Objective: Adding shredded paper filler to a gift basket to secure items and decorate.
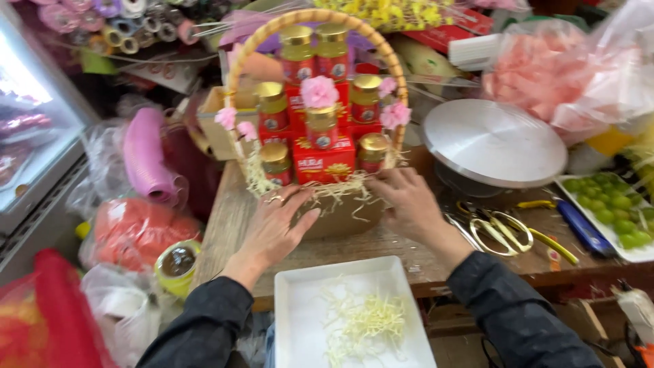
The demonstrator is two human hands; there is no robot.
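**Both hands resting on the front of a gift basket, centre of the frame**

Pressing against the lower front wall of the woven basket [340, 219], just left of centre: the left hand [276, 228], fingers spread and lying flat, gripping nothing, a ring showing on one finger. Touching the same front edge, just right of centre: the right hand [409, 203], fingers loosely curved and open, fingertips sitting in the pale shredded paper [340, 187] spilling over the rim, nothing pinched that can be made out.

Standing on the wooden table [228, 218], centre of the frame: the basket, its arched handle [272, 27] rising toward the top edge. Filling it in tiers: gold-capped glass jars [272, 108], red boxes [325, 162], and pink paper flowers [319, 91].

Lying at bottom centre, between the two dark sleeves: a white tray [300, 320] holding more loose shreds [364, 324]. Sitting right of centre: a round metal turntable [494, 142], with gold-handled scissors [494, 228] just below it. Showing at the right edge: a tray of green grapes [613, 204]. Leaning at the left: a pink roll of wrapping mesh [144, 160], with a roll of tape [177, 266] lower down.
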